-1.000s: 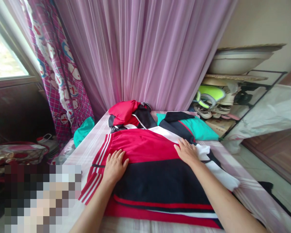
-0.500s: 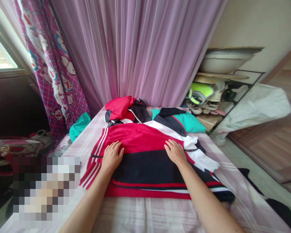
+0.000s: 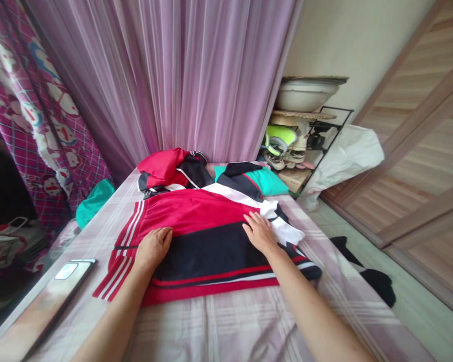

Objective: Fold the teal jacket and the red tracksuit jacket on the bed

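Note:
A red, black and white track jacket (image 3: 207, 246) lies spread across the bed in front of me, its striped red sleeve at the left. On the jacket's left part rests my left hand (image 3: 153, 246), its fingers curled together against the cloth and the fingertips partly hidden. My right hand (image 3: 259, 232) lies flat on the right part, fingers spread over the red and black panels. Beside it is bunched white cloth (image 3: 287, 231). Behind the jacket sit a crumpled red and black garment (image 3: 162, 168) and a teal and black garment (image 3: 270, 181).
The checked bed sheet (image 3: 211, 329) carries a phone (image 3: 45, 311) near its left edge. A teal cloth (image 3: 94, 201) hangs over the left side. Purple curtains (image 3: 196, 75) close off the back. To the right stands a rack (image 3: 326, 146) with shoes and a basin (image 3: 305, 95).
The view has swung to the right, so things appear further left. My left hand's fingers have gone from spread out to curled together. My right hand stays flat on the jacket.

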The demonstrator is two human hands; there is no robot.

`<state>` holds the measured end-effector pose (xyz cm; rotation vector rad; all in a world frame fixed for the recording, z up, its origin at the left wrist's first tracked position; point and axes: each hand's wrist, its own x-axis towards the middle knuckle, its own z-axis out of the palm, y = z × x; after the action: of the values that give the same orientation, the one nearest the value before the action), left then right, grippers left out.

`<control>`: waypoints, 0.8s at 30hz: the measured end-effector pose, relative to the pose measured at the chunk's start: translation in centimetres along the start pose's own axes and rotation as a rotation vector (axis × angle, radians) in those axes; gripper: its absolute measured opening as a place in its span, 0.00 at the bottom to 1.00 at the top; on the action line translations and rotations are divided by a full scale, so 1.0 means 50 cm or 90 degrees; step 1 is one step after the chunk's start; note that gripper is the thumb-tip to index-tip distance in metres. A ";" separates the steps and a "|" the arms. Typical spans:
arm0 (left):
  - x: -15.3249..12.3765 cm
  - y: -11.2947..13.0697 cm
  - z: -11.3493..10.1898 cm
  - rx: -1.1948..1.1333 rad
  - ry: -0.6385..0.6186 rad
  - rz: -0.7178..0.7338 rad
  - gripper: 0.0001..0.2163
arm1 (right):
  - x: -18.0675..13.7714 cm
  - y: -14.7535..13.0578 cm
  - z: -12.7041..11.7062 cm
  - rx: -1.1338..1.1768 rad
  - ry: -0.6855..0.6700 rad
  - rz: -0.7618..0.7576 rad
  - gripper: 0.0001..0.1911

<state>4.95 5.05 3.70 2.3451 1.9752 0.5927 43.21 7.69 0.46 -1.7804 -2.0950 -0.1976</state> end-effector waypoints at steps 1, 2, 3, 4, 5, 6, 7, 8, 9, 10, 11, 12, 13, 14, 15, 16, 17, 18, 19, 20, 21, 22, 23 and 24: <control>0.000 -0.001 0.001 0.000 0.002 0.001 0.21 | -0.011 0.022 0.000 -0.004 0.011 0.009 0.23; 0.000 -0.001 0.002 0.001 0.005 0.000 0.21 | -0.021 0.043 0.000 -0.004 0.019 0.019 0.23; 0.000 -0.001 0.002 0.004 0.007 -0.001 0.21 | -0.027 0.061 0.002 -0.001 0.025 0.027 0.23; 0.000 -0.001 0.003 0.006 0.009 -0.003 0.22 | -0.031 0.075 0.004 0.003 0.031 0.029 0.23; 0.000 -0.001 0.003 0.009 0.012 -0.003 0.22 | -0.033 0.085 0.007 0.007 0.039 0.028 0.23; 0.000 0.000 0.003 0.011 0.014 -0.002 0.22 | -0.034 0.091 0.011 0.010 0.047 0.024 0.23; 0.000 0.000 0.002 0.012 0.015 0.001 0.22 | -0.034 0.093 0.013 0.013 0.058 0.020 0.23; 0.000 0.000 0.002 0.013 0.015 0.006 0.22 | -0.033 0.091 0.014 0.018 0.071 0.016 0.22; 0.000 -0.001 0.001 0.013 0.014 0.009 0.22 | -0.033 0.089 0.013 0.024 0.086 0.015 0.22; 0.000 -0.001 0.001 0.013 0.012 0.012 0.22 | -0.033 0.085 0.010 0.035 0.102 0.014 0.22; -0.001 -0.002 0.001 0.015 0.010 0.013 0.22 | -0.033 0.082 0.005 0.049 0.117 0.012 0.21; -0.001 -0.004 0.001 0.016 0.010 0.013 0.22 | -0.035 0.080 -0.003 0.062 0.132 0.007 0.21; -0.001 -0.005 0.002 0.019 0.010 0.012 0.22 | -0.037 0.079 -0.013 0.072 0.145 0.003 0.20; 0.000 -0.006 0.002 0.022 0.010 0.011 0.22 | -0.039 0.080 -0.024 0.076 0.158 0.004 0.20; 0.000 -0.006 0.002 0.026 0.010 0.011 0.22 | -0.043 0.082 -0.036 0.069 0.171 0.016 0.19; 0.000 -0.005 0.002 0.030 0.010 0.011 0.21 | -0.047 0.084 -0.047 0.054 0.184 0.041 0.19; 0.000 -0.003 0.001 0.035 0.008 0.010 0.21 | -0.051 0.087 -0.058 0.029 0.195 0.082 0.18; 0.000 0.001 -0.001 0.040 0.004 0.010 0.20 | -0.055 0.090 -0.067 0.000 0.199 0.134 0.19; 0.000 0.006 -0.003 0.046 -0.001 0.010 0.19 | -0.058 0.094 -0.074 -0.031 0.195 0.191 0.19; 0.000 0.013 -0.005 0.053 -0.007 0.010 0.18 | -0.062 0.097 -0.079 -0.061 0.180 0.243 0.20; 0.000 0.022 -0.008 0.058 -0.015 0.013 0.18 | -0.064 0.100 -0.082 -0.085 0.157 0.284 0.21; 0.000 0.030 -0.011 0.064 -0.024 0.016 0.17 | -0.066 0.103 -0.084 -0.103 0.131 0.312 0.22; 0.000 0.039 -0.014 0.068 -0.032 0.014 0.16 | -0.067 0.106 -0.085 -0.115 0.107 0.330 0.22; -0.001 0.046 -0.017 0.070 -0.039 0.010 0.15 | -0.067 0.109 -0.085 -0.120 0.086 0.336 0.21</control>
<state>6.89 4.35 5.09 2.4109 2.0153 0.4172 49.78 4.15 2.35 -2.2865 -1.4901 -0.3627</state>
